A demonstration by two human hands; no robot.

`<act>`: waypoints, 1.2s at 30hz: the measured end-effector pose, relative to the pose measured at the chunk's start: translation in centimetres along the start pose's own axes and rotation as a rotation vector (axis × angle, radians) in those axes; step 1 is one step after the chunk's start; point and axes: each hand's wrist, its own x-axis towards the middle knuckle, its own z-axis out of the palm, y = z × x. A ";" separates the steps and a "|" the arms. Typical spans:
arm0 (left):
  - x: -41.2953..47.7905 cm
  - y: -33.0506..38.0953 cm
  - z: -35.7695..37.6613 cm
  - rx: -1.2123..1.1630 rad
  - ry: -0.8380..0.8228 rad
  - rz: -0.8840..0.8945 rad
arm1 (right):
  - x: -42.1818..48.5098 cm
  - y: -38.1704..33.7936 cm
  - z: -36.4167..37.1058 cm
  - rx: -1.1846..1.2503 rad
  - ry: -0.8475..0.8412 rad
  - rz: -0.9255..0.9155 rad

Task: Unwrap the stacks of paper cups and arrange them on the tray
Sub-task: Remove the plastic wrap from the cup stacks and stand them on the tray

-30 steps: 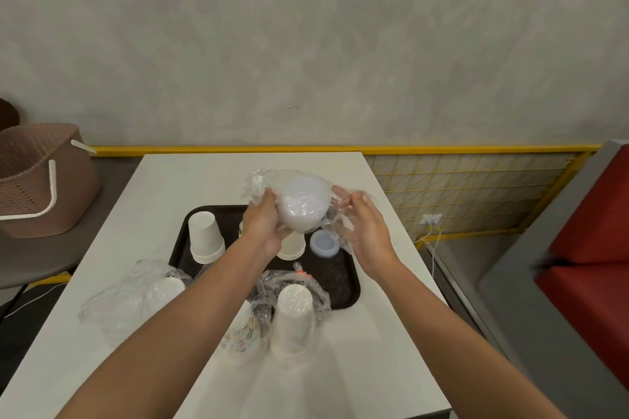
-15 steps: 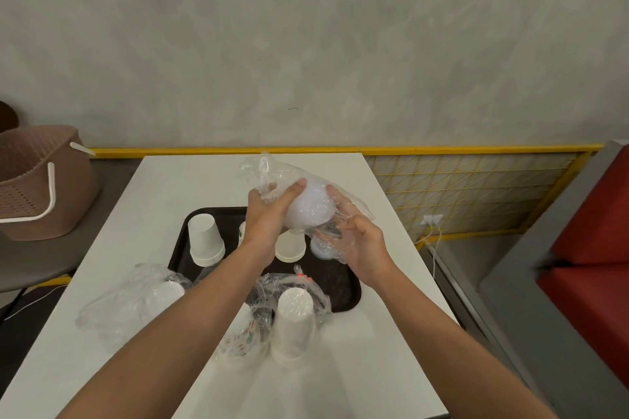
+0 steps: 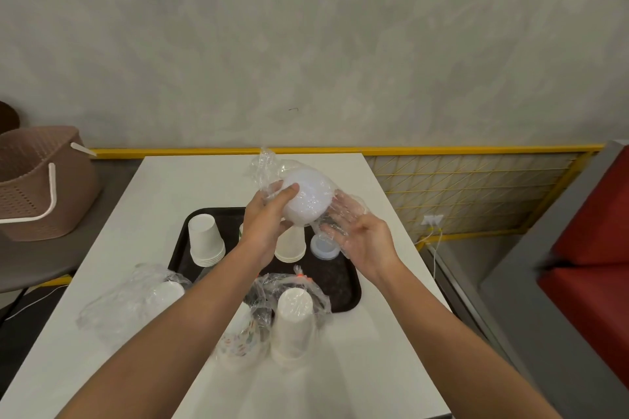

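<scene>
Above the black tray I hold a wrapped stack of white cups in clear plastic. My left hand grips the stack from the left, thumb on its base. My right hand is at its right side with loose clear wrap draped over the fingers. On the tray stand a white cup stack, a cream cup stack and a bluish lid-like piece. Nearer me, a wrapped white stack and a wrapped patterned stack stand on the white table.
A crumpled clear wrapper with cups lies at the table's left. A brown woven basket sits on a bench to the left. A yellow wire grid and red seat are to the right.
The wrapped stack has risen a little and tilted. My left thumb has moved onto its base, and my right hand has slid lower, with the plastic stretched over its fingers.
</scene>
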 end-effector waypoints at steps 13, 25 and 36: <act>-0.3 -0.4 -0.6 0.133 0.079 0.113 | 0.4 0.5 1.6 -0.223 0.022 0.103; -0.6 -0.8 -0.3 0.186 0.139 0.215 | 0.1 0.6 1.2 -0.171 0.160 0.089; -0.9 -1.2 -0.1 0.179 0.054 0.178 | -0.7 -0.5 3.1 -0.087 0.080 0.225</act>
